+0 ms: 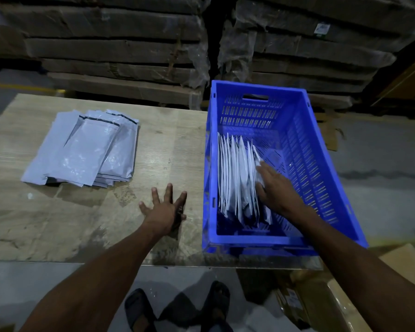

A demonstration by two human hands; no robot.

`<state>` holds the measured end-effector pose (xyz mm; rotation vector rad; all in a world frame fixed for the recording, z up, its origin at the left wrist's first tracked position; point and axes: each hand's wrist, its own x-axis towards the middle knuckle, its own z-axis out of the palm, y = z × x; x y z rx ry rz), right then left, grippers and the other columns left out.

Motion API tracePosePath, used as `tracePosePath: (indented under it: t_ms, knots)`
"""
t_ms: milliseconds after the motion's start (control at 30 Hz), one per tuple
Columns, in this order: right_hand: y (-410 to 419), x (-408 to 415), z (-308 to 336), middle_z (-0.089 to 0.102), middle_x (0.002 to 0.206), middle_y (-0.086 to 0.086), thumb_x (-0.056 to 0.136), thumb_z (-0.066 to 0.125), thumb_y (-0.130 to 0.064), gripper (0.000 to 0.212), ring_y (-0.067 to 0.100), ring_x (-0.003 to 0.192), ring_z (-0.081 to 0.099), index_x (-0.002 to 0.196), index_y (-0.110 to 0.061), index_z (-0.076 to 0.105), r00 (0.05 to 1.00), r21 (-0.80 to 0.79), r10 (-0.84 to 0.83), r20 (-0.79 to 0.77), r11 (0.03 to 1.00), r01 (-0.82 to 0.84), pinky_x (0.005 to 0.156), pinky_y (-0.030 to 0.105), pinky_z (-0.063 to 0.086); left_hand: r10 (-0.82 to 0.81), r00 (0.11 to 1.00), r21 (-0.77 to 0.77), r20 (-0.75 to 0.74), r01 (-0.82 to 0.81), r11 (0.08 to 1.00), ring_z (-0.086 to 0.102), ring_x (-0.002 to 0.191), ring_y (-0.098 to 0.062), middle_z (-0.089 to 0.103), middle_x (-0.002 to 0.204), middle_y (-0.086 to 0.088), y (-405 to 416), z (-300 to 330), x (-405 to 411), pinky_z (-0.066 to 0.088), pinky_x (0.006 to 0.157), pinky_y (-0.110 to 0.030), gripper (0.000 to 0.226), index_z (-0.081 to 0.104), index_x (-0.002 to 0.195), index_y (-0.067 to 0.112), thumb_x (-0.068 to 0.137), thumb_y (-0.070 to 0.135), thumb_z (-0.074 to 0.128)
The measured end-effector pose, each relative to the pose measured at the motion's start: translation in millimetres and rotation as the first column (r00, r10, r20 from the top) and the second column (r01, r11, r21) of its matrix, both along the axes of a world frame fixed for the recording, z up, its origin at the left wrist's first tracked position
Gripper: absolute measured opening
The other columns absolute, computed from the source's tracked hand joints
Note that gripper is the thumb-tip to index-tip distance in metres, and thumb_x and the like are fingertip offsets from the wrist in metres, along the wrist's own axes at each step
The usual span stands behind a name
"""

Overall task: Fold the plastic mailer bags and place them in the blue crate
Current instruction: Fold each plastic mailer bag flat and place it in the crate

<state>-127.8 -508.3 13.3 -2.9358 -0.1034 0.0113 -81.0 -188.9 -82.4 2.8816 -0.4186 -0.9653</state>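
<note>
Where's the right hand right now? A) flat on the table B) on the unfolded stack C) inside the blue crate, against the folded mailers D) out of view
C: the right hand reaches into the blue crate and rests against the folded mailers standing on edge; the left hand is the one spread flat on the table.

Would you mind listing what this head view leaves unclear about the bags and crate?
- Count of folded bags in the crate: edges overlap.
- Right hand: whether it has a grip on a bag, fingers hidden.
- Depth of the flat pile: top bags cover the rest.
</note>
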Motion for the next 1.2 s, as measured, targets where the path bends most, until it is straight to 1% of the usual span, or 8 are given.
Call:
tracePosePath:
  t_ms: [100,200,300,400,667,800,1000,1200]
  knots:
    - [14.1,10.9,18.9,0.051,0.146,0.023,0.098,0.048,-0.019,0.042,0.045,0.11,0.065,0.133,0.002,0.054,0.977,0.028,-0.031,0.209,0.999,0.025,0.076,0.053,0.057,-0.049,0.993,0.014,0.103,0.048,0.999,-0.017,0.155,-0.047,-0.021,0.171,-0.006,8.8,-5.7,-8.6,0.011,0.114,-0.078,0.076,-0.005,0.164,0.038,0.105,0.06,0.038]
    - [43.2,31.9,46.8,0.059,0.139,0.02,0.096,0.05,-0.018,0.04,0.037,0.12,0.063,0.129,0.002,0.06,0.921,0.036,0.04,0.388,0.998,-0.059,0.082,0.049,0.057,-0.052,0.966,0.03,0.252,0.046,0.999,0.002,0.158,-0.041,0.001,0.173,-0.011,29.8,-12.1,-23.0,0.021,0.115,-0.073,0.071,0.019,0.165,0.023,0.105,0.056,0.039]
    - [83.8,57.2,69.5,0.062,0.137,0.017,0.096,0.05,-0.02,0.039,0.031,0.126,0.06,0.127,0.0,0.063,0.865,0.007,0.166,0.473,0.981,-0.192,0.089,0.045,0.056,0.033,0.937,0.037,0.347,-0.049,0.998,0.025,0.153,-0.044,0.028,0.167,-0.016,65.7,-18.2,-32.6,0.025,0.105,-0.079,0.066,0.048,0.153,0.016,0.099,0.055,0.051]
    - [133.4,84.7,73.6,0.065,0.131,0.019,0.093,0.056,-0.018,0.038,0.034,0.119,0.064,0.125,0.001,0.065,0.812,-0.045,0.317,0.49,0.939,-0.34,0.093,0.042,0.054,0.133,0.919,-0.013,0.372,-0.138,0.99,0.036,0.145,-0.051,0.04,0.159,-0.024,108.7,-25.4,-36.6,0.029,0.102,-0.08,0.072,0.058,0.144,0.008,0.095,0.057,0.036]
    - [270.4,115.5,4.4,0.067,0.119,0.02,0.085,0.061,-0.016,0.036,0.042,0.113,0.062,0.117,-0.001,0.065,0.764,-0.09,0.583,0.276,0.807,-0.584,0.086,0.052,0.054,0.293,0.832,-0.144,0.47,-0.255,0.956,0.032,0.145,-0.051,0.03,0.163,-0.027,198.5,-36.9,-26.8,0.029,0.111,-0.071,0.074,0.049,0.147,0.005,0.098,0.057,0.031]
    - [320.5,120.1,-41.5,0.051,0.147,0.014,0.087,0.067,-0.02,0.045,0.035,0.145,0.036,0.131,-0.009,0.059,0.739,-0.227,0.65,0.177,0.757,-0.612,0.111,0.056,0.035,0.293,0.81,-0.164,0.508,-0.243,0.956,0.025,0.152,-0.042,0.025,0.167,-0.022,216.4,-44.4,-20.3,0.021,0.118,-0.065,0.074,0.044,0.152,0.008,0.098,0.058,0.034]
    - [366.0,158.0,-70.6,0.023,0.165,0.015,0.085,0.074,-0.013,0.062,0.034,0.154,0.01,0.142,-0.014,0.049,0.745,-0.322,0.651,0.143,0.743,-0.587,0.116,0.066,0.021,0.315,0.771,-0.172,0.553,-0.264,0.949,0.026,0.153,-0.038,0.024,0.167,-0.021,218.7,-53.1,-20.6,0.022,0.121,-0.06,0.073,0.04,0.154,0.007,0.099,0.056,0.039]
    - [378.4,171.3,-83.0,0.047,0.152,0.014,0.082,0.081,-0.022,0.037,0.036,0.147,0.031,0.116,-0.014,0.069,0.705,-0.25,0.676,0.213,0.736,-0.629,0.111,0.066,0.029,0.363,0.725,-0.24,0.586,-0.273,0.932,0.027,0.153,-0.038,0.021,0.168,-0.022,218.0,-52.5,-21.3,0.025,0.12,-0.059,0.078,0.032,0.157,0.003,0.099,0.054,0.044]
